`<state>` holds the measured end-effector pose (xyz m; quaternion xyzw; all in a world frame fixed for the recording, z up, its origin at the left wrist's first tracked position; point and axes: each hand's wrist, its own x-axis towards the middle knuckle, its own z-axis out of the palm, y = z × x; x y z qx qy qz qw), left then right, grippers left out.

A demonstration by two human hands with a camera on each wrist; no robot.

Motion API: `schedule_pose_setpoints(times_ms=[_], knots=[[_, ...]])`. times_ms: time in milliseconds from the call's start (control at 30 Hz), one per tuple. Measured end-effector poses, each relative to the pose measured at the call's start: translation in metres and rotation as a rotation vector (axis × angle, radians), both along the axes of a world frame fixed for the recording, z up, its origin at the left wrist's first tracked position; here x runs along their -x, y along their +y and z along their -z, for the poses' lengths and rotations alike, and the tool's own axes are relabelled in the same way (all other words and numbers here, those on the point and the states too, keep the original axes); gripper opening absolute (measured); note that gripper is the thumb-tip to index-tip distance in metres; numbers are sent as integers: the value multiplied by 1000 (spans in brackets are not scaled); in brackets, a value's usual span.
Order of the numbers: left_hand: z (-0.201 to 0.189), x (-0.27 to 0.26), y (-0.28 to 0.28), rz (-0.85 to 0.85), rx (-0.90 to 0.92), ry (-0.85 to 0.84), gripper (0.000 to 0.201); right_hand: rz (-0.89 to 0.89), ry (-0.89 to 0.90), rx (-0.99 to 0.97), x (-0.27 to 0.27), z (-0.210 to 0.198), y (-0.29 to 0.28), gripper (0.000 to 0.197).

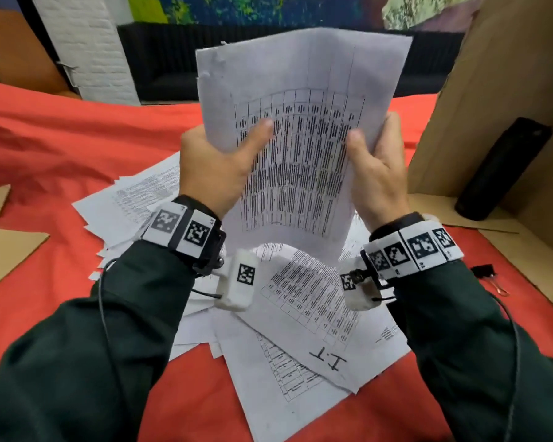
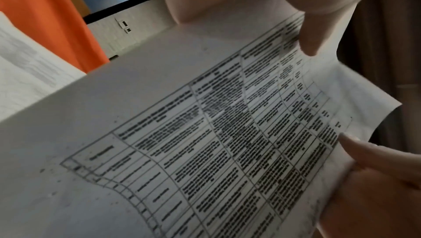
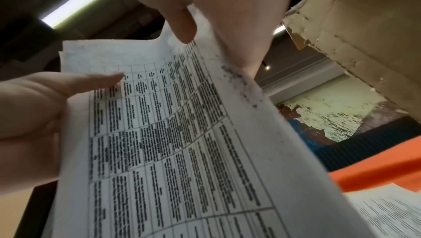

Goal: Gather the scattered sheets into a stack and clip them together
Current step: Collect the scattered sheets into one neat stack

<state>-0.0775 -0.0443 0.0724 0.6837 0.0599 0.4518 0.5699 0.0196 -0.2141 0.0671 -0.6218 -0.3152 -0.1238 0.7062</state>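
Head view: left hand (image 1: 216, 167) and right hand (image 1: 377, 173) each gripped a side of the upright printed sheets (image 1: 300, 129), above the scattered papers (image 1: 316, 314); binder clip (image 1: 489, 275) lay right of them.

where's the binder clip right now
In the head view, the binder clip lies on the red cloth at the right, beside the right sleeve and the cardboard box.

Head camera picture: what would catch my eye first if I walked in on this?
Probably the bundle of printed sheets held upright in mid-air, the left hand and right hand gripping its sides. Below it, loose sheets lie scattered over the red cloth. A small black binder clip waits at the right.
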Motion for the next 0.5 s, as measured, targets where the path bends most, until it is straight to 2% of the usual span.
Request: schedule_pose_setpoints(times_ms=[67,133,200,333,433,500], knots=[[1,1,2,41,52,-20,11,25,22,-31,-2,1,-2,15],[18,2,5,81,78,62,13,36,144,10,-2,15,-2,21],[37,1,5,66,80,156,17,51,218,78,-1,34,-1,19],[50,-4,4,-2,78,219,19,82,235,91,0,48,1,13],[47,-8,9,-43,28,277,34,104,222,97,-1,41,7,9],[41,-5,23,-91,-21,306,23,91,221,91,-1,35,18,2]])
